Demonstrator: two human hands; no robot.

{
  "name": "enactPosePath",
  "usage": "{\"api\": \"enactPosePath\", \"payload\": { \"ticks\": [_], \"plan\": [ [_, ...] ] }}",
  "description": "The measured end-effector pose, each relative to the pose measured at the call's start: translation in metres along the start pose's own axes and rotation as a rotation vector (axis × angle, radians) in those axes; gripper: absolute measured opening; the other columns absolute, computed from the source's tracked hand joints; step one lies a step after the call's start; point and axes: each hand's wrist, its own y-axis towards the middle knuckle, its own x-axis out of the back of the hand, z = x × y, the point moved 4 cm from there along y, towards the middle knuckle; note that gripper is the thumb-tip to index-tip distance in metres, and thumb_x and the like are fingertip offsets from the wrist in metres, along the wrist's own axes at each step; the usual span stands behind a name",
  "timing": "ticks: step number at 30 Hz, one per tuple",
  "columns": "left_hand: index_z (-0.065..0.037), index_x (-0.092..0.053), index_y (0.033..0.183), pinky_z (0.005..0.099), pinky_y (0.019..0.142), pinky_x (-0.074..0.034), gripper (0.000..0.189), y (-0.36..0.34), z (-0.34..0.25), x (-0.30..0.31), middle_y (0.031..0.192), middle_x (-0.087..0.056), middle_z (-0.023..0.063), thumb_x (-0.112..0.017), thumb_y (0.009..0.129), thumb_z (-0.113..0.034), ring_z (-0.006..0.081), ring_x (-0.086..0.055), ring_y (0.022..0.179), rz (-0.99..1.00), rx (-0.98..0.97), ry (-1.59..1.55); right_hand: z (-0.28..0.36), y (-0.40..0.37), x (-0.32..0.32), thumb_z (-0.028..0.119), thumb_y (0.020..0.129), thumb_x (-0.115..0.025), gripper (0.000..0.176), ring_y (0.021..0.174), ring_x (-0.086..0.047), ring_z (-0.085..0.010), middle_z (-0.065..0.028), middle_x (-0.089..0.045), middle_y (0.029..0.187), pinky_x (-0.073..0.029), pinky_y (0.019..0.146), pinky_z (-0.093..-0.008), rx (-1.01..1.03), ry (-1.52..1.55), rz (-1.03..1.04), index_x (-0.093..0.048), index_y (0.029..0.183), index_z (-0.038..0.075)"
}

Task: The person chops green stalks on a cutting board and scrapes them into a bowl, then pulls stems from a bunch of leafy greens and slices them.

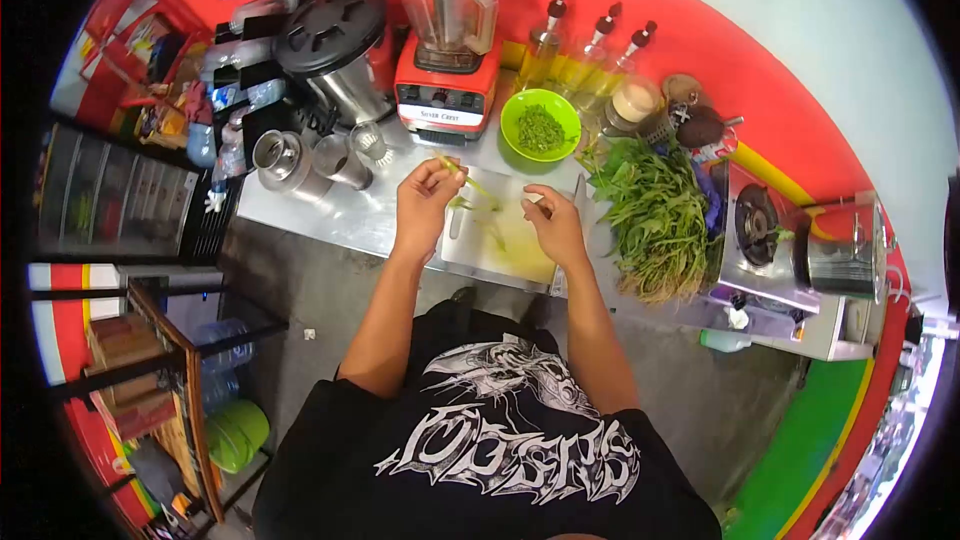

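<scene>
My left hand (428, 202), raised over the left side of the white cutting board (520, 245), pinches a thin pale-green stem (457, 171). Opposite it, my right hand (556, 226) is above the board's right side, its fingers curled in toward the thumb; whatever may be between them is too small to make out. Loose green scraps (478, 204) lie on the board. Behind the board, a bright green bowl (518, 158) holds small green leaves (540, 128). A large bunch of leafy greens (652, 215) with roots lies to the right of my right hand.
A red blender (445, 90) stands behind the board, left of the bowl. Metal containers (290, 162) and a glass (369, 142) are at left. Pump bottles (541, 52) line the red wall. A gas stove (757, 225) with a pot (845, 255) is at right.
</scene>
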Motion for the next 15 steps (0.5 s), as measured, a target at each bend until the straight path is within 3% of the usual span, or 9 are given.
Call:
{"api": "enactPosePath", "payload": {
  "ticks": [3, 5, 6, 8, 9, 10, 11, 14, 15],
  "plan": [
    [0.002, -0.065, 0.113, 0.0230, 0.086, -0.050, 0.021, 0.016, 0.005, 0.003, 0.099, -0.072, 0.0051, -0.070, 0.094, -0.004, 0.0075, -0.064, 0.090, -0.045, -0.025, 0.059, -0.023, -0.015, 0.005, 0.016, 0.093, -0.069, 0.032, 0.071, -0.066, -0.0194, -0.0114, -0.069, 0.080, -0.051, 0.068, -0.0351, -0.080, -0.106, -0.132, -0.065, 0.123, 0.003],
    [0.003, -0.065, 0.114, 0.0228, 0.083, -0.050, 0.022, 0.025, 0.006, -0.003, 0.098, -0.072, 0.0049, -0.070, 0.094, -0.004, 0.0072, -0.063, 0.089, 0.012, -0.039, 0.112, -0.053, -0.029, 0.013, 0.017, 0.090, -0.071, 0.041, 0.091, -0.067, -0.0317, -0.0181, -0.068, 0.099, -0.052, 0.081, -0.0432, -0.122, -0.368, -0.302, -0.060, 0.128, 0.003],
    [0.004, -0.065, 0.116, 0.0227, 0.081, -0.050, 0.024, 0.028, 0.007, -0.006, 0.097, -0.071, 0.0046, -0.070, 0.094, -0.005, 0.0069, -0.062, 0.087, 0.047, -0.070, 0.164, -0.059, -0.039, 0.015, 0.017, 0.090, -0.071, 0.041, 0.091, -0.067, -0.0317, -0.0181, -0.068, 0.099, -0.052, 0.081, -0.0432, -0.142, -0.367, -0.324, -0.060, 0.128, 0.003],
    [0.004, -0.068, 0.116, 0.0244, 0.077, -0.050, 0.025, 0.035, 0.021, -0.009, 0.095, -0.071, 0.0052, -0.071, 0.093, -0.005, 0.0087, -0.062, 0.083, 0.129, -0.061, 0.212, -0.070, -0.061, 0.021, 0.019, 0.087, -0.071, 0.049, 0.108, -0.060, -0.0420, -0.0223, -0.062, 0.116, -0.049, 0.092, -0.0493, -0.250, -0.603, -0.463, -0.056, 0.131, 0.003],
    [0.002, -0.070, 0.114, 0.0261, 0.075, -0.050, 0.023, 0.033, 0.018, -0.018, 0.094, -0.071, 0.0068, -0.071, 0.092, -0.005, 0.0110, -0.063, 0.081, 0.208, -0.180, 0.399, -0.076, -0.068, 0.022, 0.019, 0.087, -0.072, 0.055, 0.111, -0.056, -0.0457, -0.0245, -0.056, 0.122, -0.047, 0.094, -0.0511, -0.347, -0.660, -0.464, -0.051, 0.135, 0.004],
    [0.000, -0.072, 0.112, 0.0278, 0.074, -0.050, 0.022, 0.029, 0.016, -0.028, 0.093, -0.071, 0.0084, -0.071, 0.091, -0.005, 0.0134, -0.063, 0.079, 0.285, -0.305, 0.584, -0.079, -0.075, 0.023, 0.019, 0.087, -0.072, 0.055, 0.111, -0.056, -0.0457, -0.0245, -0.056, 0.122, -0.047, 0.094, -0.0511, -0.359, -0.658, -0.484, -0.051, 0.135, 0.004],
    [-0.002, -0.075, 0.107, 0.0320, 0.074, -0.052, 0.018, 0.027, 0.025, -0.034, 0.096, -0.072, 0.0126, -0.072, 0.089, -0.006, 0.0199, -0.066, 0.080, 0.333, -0.265, 0.640, -0.084, -0.082, 0.021, 0.020, 0.087, -0.072, 0.055, 0.110, -0.057, -0.0459, -0.0250, -0.057, 0.121, -0.048, 0.094, -0.0515, -0.417, -0.618, -0.472, -0.050, 0.135, 0.004],
    [-0.002, -0.075, 0.107, 0.0318, 0.073, -0.051, 0.019, 0.019, 0.076, -0.043, 0.098, -0.072, 0.0127, -0.072, 0.089, -0.009, 0.0207, -0.067, 0.083, 0.514, -0.242, 0.727, -0.094, -0.099, 0.012, 0.021, 0.087, -0.071, 0.052, 0.106, -0.058, -0.0467, -0.0264, -0.057, 0.120, -0.049, 0.092, -0.0518, -0.480, -0.533, -0.469, -0.051, 0.132, 0.003],
    [-0.002, -0.075, 0.105, 0.0352, 0.075, -0.053, 0.019, 0.014, 0.094, -0.043, 0.098, -0.071, 0.0152, -0.073, 0.088, -0.009, 0.0266, -0.068, 0.084, 0.540, -0.270, 0.777, -0.095, -0.102, 0.009, 0.021, 0.087, -0.070, 0.049, 0.105, -0.058, -0.0473, -0.0274, -0.057, 0.119, -0.049, 0.091, -0.0516, -0.469, -0.497, -0.468, -0.052, 0.128, 0.002]
  ]
}}
